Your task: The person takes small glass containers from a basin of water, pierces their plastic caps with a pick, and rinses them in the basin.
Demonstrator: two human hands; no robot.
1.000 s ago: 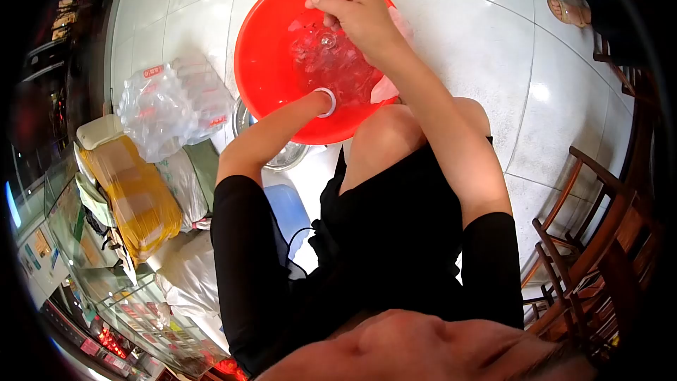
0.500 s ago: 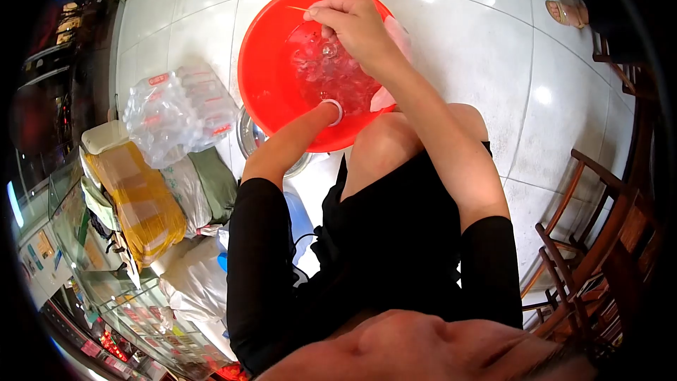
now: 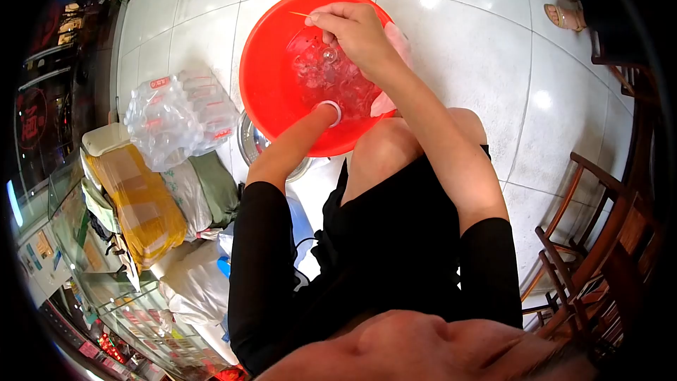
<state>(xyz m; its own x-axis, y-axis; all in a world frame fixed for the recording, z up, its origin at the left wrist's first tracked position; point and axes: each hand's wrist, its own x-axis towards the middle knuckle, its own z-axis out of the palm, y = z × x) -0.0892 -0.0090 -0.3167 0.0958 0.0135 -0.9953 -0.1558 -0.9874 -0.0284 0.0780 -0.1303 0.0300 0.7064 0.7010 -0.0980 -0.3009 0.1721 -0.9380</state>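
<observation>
In the middle stands a large red plastic basin [image 3: 264, 77] with water and many clear, glossy pieces [image 3: 331, 74] in it; their kind is unclear. My right hand [image 3: 349, 27] is over the far part of the basin, its thumb and fingers pinched on a toothpick [image 3: 299, 13] that points left. A white bracelet [image 3: 337, 113] circles my left wrist. My left hand [image 3: 326, 111] reaches down into the water near the basin's close edge, and its fingers are hidden. Something pale pink and limp [image 3: 383, 104] hangs at the basin's right side, partly behind my right forearm.
Wrapped plastic bottles [image 3: 180, 120] stand left of the basin. A metal bowl [image 3: 252, 140] shows beneath its rim. Nearer are a yellow taped parcel [image 3: 137, 201] and a glass display case [image 3: 127, 310]. Wooden chairs [image 3: 589, 240] and a person's sandalled foot [image 3: 565, 17] are at right.
The view has shifted slightly, so the basin sits a little lower. My right hand still holds the toothpick above the basin, and my left hand stays in the water.
</observation>
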